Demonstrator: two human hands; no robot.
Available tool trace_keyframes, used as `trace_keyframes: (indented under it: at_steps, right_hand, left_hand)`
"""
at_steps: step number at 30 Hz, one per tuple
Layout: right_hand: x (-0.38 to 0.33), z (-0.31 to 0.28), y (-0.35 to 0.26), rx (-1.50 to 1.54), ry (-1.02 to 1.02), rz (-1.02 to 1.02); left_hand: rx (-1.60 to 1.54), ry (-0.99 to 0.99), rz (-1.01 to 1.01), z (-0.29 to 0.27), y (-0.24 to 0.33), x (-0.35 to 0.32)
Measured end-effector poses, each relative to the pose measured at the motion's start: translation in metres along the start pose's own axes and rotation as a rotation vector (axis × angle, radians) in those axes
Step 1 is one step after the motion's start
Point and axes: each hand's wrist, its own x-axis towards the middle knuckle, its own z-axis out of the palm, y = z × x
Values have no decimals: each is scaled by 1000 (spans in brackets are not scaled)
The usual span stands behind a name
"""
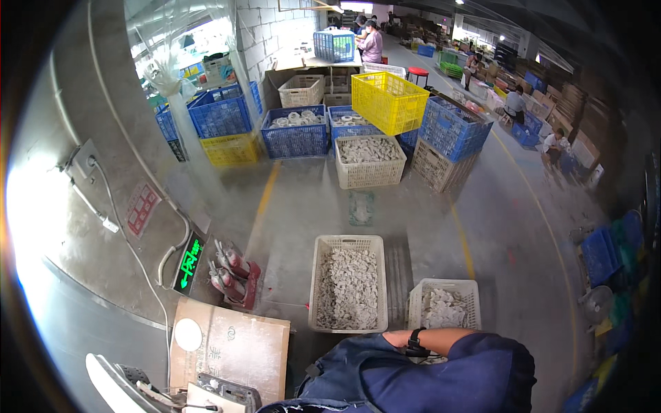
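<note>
My right arm, in a dark blue short sleeve, reaches leftward across the lower part of the view. It wears a black watch [415, 342] on the wrist. Only the back edge of my right hand [394, 338] shows; dark blue cloth [337, 368] hides the fingers, so what they hold cannot be made out. Just beyond the hand stands a long off-white plastic crate [383, 275] filled with small pale, irregular pieces [349, 286]. Close to the forearm is a smaller white crate [470, 289] with similar pale pieces [443, 308]. My left hand does not appear.
Ahead stand another pale crate of pieces [372, 175], a yellow crate [389, 103] and blue crates [296, 141]. At left are fire extinguishers [233, 272], a green-lit exit sign [189, 265] and a cardboard box [231, 344]. Several people work farther off.
</note>
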Motion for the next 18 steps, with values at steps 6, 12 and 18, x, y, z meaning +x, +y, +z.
trace_keyframes:
  at_steps: [6,12,18]
  right_hand:
    - [22,11,138,112,155,-117]
    - [42,54,261,166,251,198]
    - [-8,76,245,342,490,421]
  left_hand:
    - [14,-38,37,61,43,45]
    - [9,-128,32,87,50,58]
    - [11,-311,57,96,38,81]
